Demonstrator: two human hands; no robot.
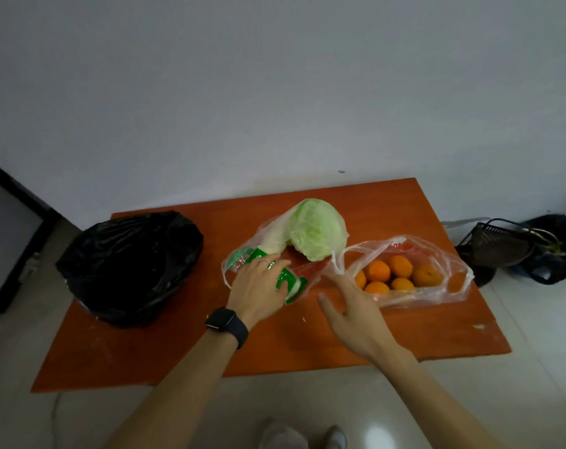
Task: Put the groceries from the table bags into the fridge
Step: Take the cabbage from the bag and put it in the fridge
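On the orange table lies a clear plastic bag holding a pale green cabbage and a green-and-white packet. My left hand, with a ring and a black watch on the wrist, rests on that packet through the bag, fingers curled over it. My right hand hovers open just right of it, fingers spread, touching nothing. Further right a second clear bag holds several oranges. A full black plastic bag sits at the table's left.
A white wall stands directly behind the table. At the left is a dark-framed door or cabinet. On the floor at the right lie a dark basket and a black bag. Pale tiled floor surrounds the table.
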